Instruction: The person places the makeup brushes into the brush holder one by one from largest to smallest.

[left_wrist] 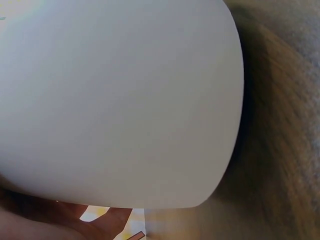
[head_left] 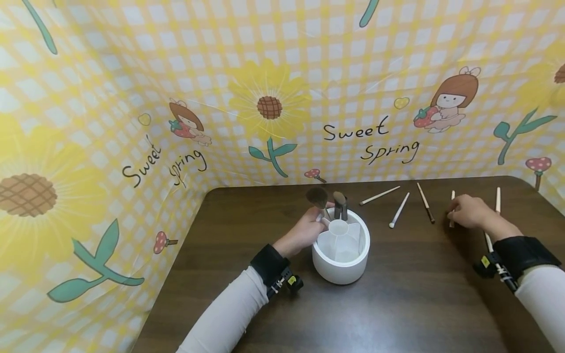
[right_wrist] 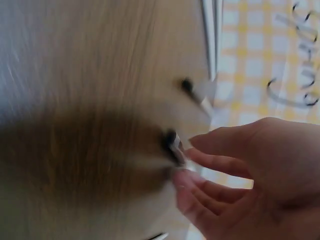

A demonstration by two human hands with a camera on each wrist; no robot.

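A white round brush holder (head_left: 340, 269) with inner dividers stands on the table, several makeup brushes (head_left: 317, 197) upright in its back compartments. My left hand (head_left: 302, 233) grips the holder at its left rim. In the left wrist view the holder's smooth wall (left_wrist: 120, 100) fills most of the picture, with fingers (left_wrist: 105, 225) at its lower edge. To the right, my right hand (head_left: 472, 212) pinches a thin makeup brush (head_left: 452, 223) at the table; its dark head (right_wrist: 171, 140) shows blurred by the fingertips in the right wrist view.
Between holder and right hand, three brushes lie apart: one at the back (head_left: 379, 195), a pale one (head_left: 399, 211) and a dark-tipped one (head_left: 425, 202). Another brush (head_left: 498, 198) lies beyond the right wrist, partly covered by it. A yellow checked cloth (head_left: 212, 73) borders the brown table (head_left: 220, 274).
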